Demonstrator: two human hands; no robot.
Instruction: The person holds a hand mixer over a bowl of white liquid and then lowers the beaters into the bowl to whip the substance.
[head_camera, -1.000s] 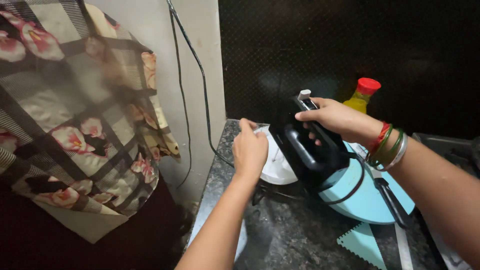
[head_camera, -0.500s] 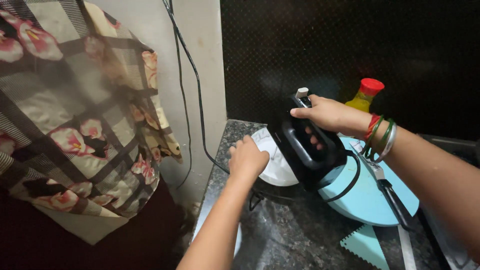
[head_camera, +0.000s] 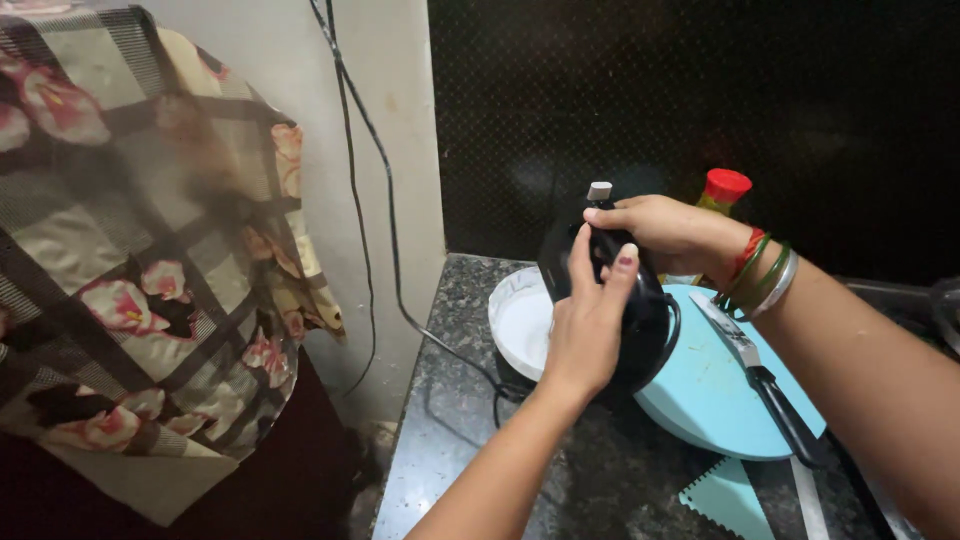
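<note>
Item: black handheld appliance (head_camera: 625, 300), rigid plastic body with a pale button or cap at its top end, held upright above the desk (head_camera: 450, 420) at the corner near the wall. A black cord (head_camera: 380, 190) runs down the wall and across the desk toward it; whether it plugs into this body cannot be made out in the dim light.

Right hand (head_camera: 670, 232): fingers wrapped over the upper part of the body, closed on it and carrying it. Bangles in green, red and silver sit on the wrist.

Left hand (head_camera: 590, 320): fingers laid against the near face of the same body, curled around it, thumb side upward; grip closed on the appliance.

Below the fingers: a round white bowl (head_camera: 520, 325) to the left side, and a pale blue round board (head_camera: 715, 385) to the right side. On the board, beyond the right wrist, lies a knife (head_camera: 760, 375) with a black handle. A bottle with a red cap (head_camera: 725, 190) stands behind the right hand. A pale blue scalloped scraper (head_camera: 730, 495) lies nearer the viewer than the board. A checked floral cloth (head_camera: 140, 260) hangs well left of both hands.

Handling: likely moderately heavy and top-weighted, stiff, smooth-surfaced and somewhat slippery; best taken around the handle section with a second hand steadying the lower body, cord kept clear of the knife.
</note>
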